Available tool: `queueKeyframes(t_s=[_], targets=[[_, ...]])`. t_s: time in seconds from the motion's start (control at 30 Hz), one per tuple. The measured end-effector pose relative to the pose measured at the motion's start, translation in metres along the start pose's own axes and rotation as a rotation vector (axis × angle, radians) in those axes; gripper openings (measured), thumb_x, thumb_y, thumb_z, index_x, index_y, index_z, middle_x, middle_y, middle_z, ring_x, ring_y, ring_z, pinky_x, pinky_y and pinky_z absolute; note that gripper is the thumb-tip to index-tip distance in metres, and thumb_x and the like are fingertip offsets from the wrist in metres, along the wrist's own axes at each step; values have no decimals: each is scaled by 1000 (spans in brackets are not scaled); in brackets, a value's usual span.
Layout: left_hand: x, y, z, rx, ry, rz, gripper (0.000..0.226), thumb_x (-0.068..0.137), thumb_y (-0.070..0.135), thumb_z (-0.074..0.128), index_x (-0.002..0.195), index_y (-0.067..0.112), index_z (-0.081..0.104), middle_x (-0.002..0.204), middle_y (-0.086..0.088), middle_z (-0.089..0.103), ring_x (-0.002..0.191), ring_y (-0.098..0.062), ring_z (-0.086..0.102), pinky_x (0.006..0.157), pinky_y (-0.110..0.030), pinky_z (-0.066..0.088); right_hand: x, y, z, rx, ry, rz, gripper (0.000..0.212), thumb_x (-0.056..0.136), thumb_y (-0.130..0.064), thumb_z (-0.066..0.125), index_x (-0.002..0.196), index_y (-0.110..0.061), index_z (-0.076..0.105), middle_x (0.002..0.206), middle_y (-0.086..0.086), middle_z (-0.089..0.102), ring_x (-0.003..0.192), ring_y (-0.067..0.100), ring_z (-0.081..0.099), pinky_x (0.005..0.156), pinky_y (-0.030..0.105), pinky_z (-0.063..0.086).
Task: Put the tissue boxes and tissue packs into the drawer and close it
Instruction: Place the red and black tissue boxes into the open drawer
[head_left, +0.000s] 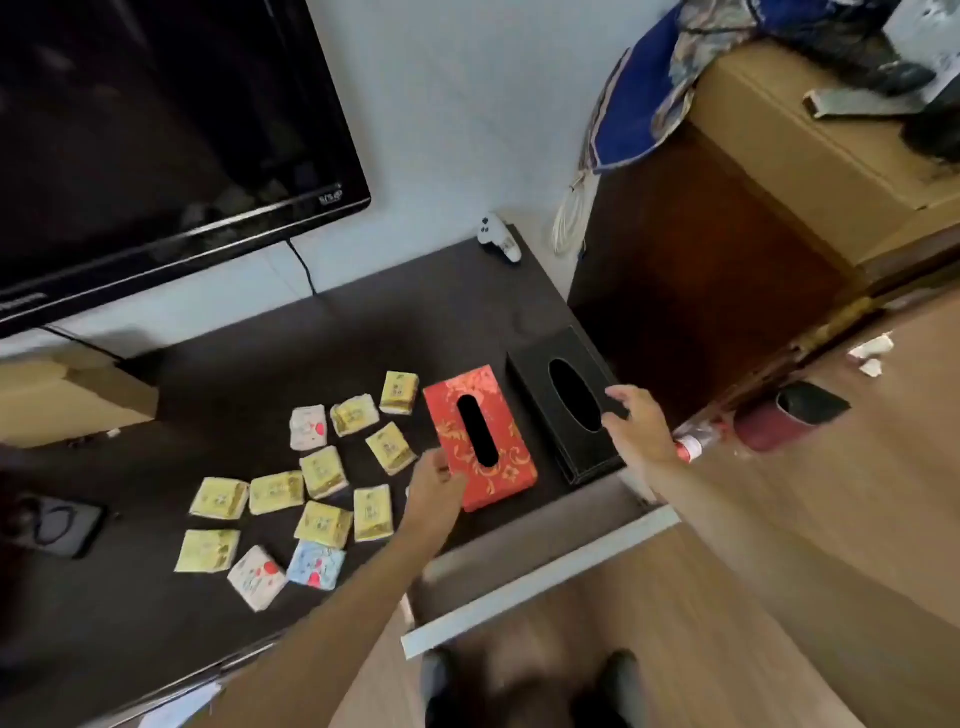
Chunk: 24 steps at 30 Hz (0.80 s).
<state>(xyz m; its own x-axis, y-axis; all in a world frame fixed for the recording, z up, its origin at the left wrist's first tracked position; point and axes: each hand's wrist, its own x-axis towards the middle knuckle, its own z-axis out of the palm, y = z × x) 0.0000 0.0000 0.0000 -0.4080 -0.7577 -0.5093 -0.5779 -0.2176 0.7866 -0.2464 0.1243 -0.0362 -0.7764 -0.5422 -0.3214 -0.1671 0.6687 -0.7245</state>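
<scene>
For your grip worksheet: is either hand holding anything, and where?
Nothing is lifted. The left hand touches the red tissue box at its near left edge; the right hand touches the black tissue box's right edge.

Dark cabinet top (218, 395) bears tissue boxes (480, 439), packs (322, 470).
</scene>
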Motion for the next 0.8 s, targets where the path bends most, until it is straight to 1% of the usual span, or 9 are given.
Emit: queueKeyframes(t_s=[0.1, 0.13, 0.17, 0.23, 0.3, 0.5, 0.63, 0.73, 0.8], targets=[[47, 10, 11, -62, 45, 60, 17, 81, -1, 54, 85, 15, 56, 92, -15, 64, 82, -26, 62, 73, -42, 52, 29, 1, 4, -122, 4, -6, 59, 95, -16, 65, 151, -12, 46, 152, 14, 48, 138, 32, 48, 111, 50, 46], [67, 13, 14, -70, 62, 17, 16, 80, 1, 55, 94, 10, 57, 98, -16, 63, 86, -26, 63, 74, -42, 52, 36, 0, 3, -139, -3, 15, 64, 95, -18, 65, 154, -11, 41, 155, 15, 45, 140, 34, 45, 113, 52, 44], [82, 9, 18, -63, 72, -29, 33, 81, 6, 57, 113, 5, 56, 115, -18, 61, 100, -29, 63, 85, -47, 53, 43, 4, 6, -154, -12, 24, 70, 95, -20, 65, 157, -9, 35, 158, 16, 40, 144, 35, 41, 116, 52, 40], [102, -7, 27, -12, 74, -124, 68, 85, 14, 62, 145, 2, 33, 144, -19, 45, 128, -33, 50, 104, -50, 44, 51, 17, 13, -188, -59, 71, 77, 97, -24, 65, 160, -8, 25, 162, 17, 35, 149, 37, 35, 118, 53, 36], [115, -16, 39, -14, 97, -139, 79, 85, 12, 66, 150, 3, 22, 149, -17, 39, 133, -32, 46, 107, -49, 41, 60, 24, 20, -215, -109, 131, 75, 97, -29, 64, 159, -8, 26, 159, 18, 39, 144, 39, 41, 115, 53, 39], [125, -33, 57, -60, 276, -231, 57, 79, 10, 72, 129, 10, 45, 119, -10, 61, 112, -33, 60, 95, -50, 49, 78, 37, 34, -209, -104, 233, 63, 95, -37, 65, 148, -10, 41, 144, 16, 57, 126, 40, 59, 103, 52, 50], [113, -29, 54, -131, 298, -203, 52, 76, 7, 74, 123, 14, 53, 113, -5, 65, 105, -27, 63, 93, -45, 51, 73, 43, 32, -137, -33, 219, 56, 90, -32, 69, 140, -16, 52, 125, 9, 68, 113, 36, 65, 94, 48, 55], [77, -31, 55, -182, 343, -87, 58, 76, 3, 70, 127, 23, 52, 106, 5, 65, 96, -15, 63, 84, -33, 50, 45, 62, 28, 62, 65, 180, 45, 88, -25, 68, 132, -23, 56, 101, -11, 68, 98, 22, 67, 80, 37, 54], [48, -40, 59, -228, 372, -39, 66, 76, 2, 69, 133, 27, 49, 107, 10, 65, 93, -5, 63, 81, -24, 49, 20, 82, 28, 204, 122, 178, 43, 88, -23, 69, 129, -25, 56, 100, -14, 68, 96, 13, 68, 76, 26, 52]])
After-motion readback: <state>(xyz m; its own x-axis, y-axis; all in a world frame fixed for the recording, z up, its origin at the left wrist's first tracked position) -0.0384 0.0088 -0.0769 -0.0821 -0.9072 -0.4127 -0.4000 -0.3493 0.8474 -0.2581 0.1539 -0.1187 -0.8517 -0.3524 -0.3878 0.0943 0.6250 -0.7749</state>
